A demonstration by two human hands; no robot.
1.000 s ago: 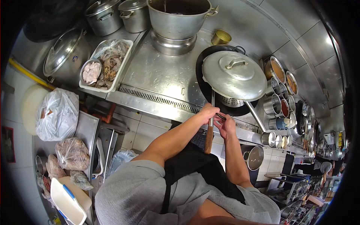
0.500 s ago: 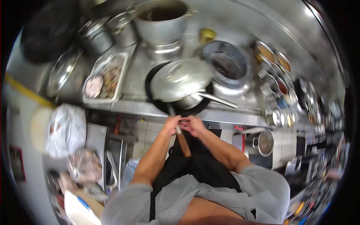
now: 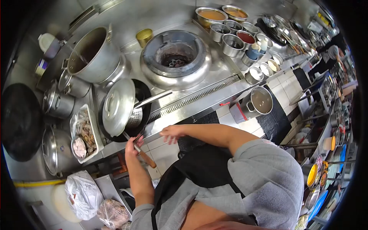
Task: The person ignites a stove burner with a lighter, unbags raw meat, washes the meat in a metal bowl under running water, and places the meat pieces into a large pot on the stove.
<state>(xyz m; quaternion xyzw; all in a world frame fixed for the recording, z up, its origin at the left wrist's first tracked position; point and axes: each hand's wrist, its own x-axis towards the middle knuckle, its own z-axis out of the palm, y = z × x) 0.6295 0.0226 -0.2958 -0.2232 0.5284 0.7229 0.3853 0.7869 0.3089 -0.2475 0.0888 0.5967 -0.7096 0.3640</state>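
Observation:
My left hand [image 3: 134, 145] is closed at the near rim of a black wok [image 3: 143, 90]. Across its fingers runs the metal shaft of a wooden-handled utensil [image 3: 148, 159], whose head is hidden. Something dark and thin shows by the fingertips; what they grip I cannot make out. In the wok lie a dull metal lid [image 3: 119, 105] and a perforated strainer [image 3: 135, 118] with a long metal handle pointing right. My right hand [image 3: 172, 133] hangs apart from the wok at the counter edge, fingers loosely spread, holding nothing.
A round wok burner [image 3: 176, 53] stands behind. To the left are a large stockpot [image 3: 90, 57], a white tray [image 3: 98, 142] of food and a big lidded pot [image 3: 51, 149]. Metal cups [image 3: 232, 44] line the right. A pot [image 3: 260, 101] stands lower down.
My hands have come apart, the right one moving away to the right. The view has turned right, and the wok with its lid now sits left of the uncovered burner.

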